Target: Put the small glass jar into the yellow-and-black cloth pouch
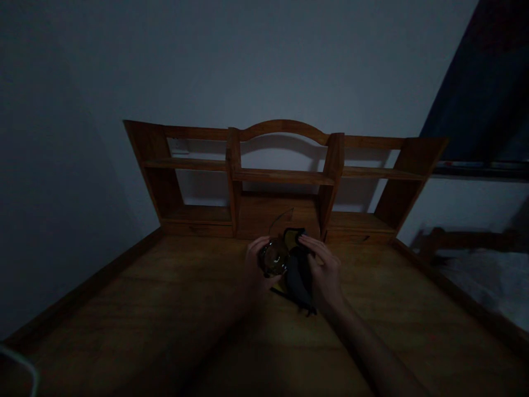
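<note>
A small round see-through thing (275, 258), glassy with bright glints and a dark edge, is in my left hand (255, 262). My fingers curl round its left side and underneath; the dim light hides its exact kind. From its top a thin bent wire (281, 216) sticks up. My right hand (324, 267) grips a soft black, grey and yellow pouch (298, 273) by its right side, with fingertips at the upper edge. The pouch lies right beside the glassy thing, and dark cord ends hang at its bottom. Where the two meet is too dark to make out.
Under my hands is a wooden desktop (198, 309) with raised side edges. A wooden shelf unit (283, 176) with small drawers stands at its back against the pale wall (264, 60). A white cable (22, 361) curves in at lower left, and a dark window or curtain (483, 94) is at right.
</note>
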### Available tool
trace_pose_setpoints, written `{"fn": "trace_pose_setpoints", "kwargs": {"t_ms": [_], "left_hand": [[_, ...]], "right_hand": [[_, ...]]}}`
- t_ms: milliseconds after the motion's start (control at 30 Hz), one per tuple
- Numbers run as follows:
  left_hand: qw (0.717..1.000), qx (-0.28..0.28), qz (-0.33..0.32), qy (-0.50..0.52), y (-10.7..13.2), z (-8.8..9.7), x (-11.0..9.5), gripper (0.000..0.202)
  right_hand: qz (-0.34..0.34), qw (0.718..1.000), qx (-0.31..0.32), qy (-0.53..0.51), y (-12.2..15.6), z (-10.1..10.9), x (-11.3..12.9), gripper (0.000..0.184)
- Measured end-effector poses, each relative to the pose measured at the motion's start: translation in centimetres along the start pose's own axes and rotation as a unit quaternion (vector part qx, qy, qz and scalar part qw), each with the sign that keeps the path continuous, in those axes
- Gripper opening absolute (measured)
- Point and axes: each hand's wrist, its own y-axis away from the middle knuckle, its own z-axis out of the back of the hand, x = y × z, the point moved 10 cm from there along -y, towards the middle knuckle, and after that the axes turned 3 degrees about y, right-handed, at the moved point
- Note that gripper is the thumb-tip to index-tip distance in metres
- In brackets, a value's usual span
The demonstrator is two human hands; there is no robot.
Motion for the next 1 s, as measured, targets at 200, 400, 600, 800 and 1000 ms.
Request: {"fn": "trace_pose_setpoints", "kwargs": {"t_ms": [200,400,600,800,1000], "left_hand": [[0.997,-0.056,0.01,-0.055,-0.5,2.0,-0.3,0.089],[0.994,-0.033,0.002,-0.107,-0.5,1.7,-0.6,0.084],[0.994,-0.023,0.019,-0.106,-0.4,1.4,0.1,0.082],[0.996,-0.012,0.001,-0.094,0.0,0.7,-0.5,0.074],[0.976,0.051,-0.008,-0.21,0.3,0.1,0.0,0.069]], "right_hand": [[-0.254,0.934,-0.084,-0.237,1.3,-0.9,-5.3,0.026],[-0.132,0.98,0.012,-0.149,0.7,-1.6,-0.7,0.024],[0.203,0.956,0.172,0.121,2.4,-4.1,6.0,0.05],[0.324,0.899,0.215,0.202,4.4,-5.7,6.2,0.061],[0.262,0.917,0.238,0.184,4.2,-7.3,5.8,0.05]]}}
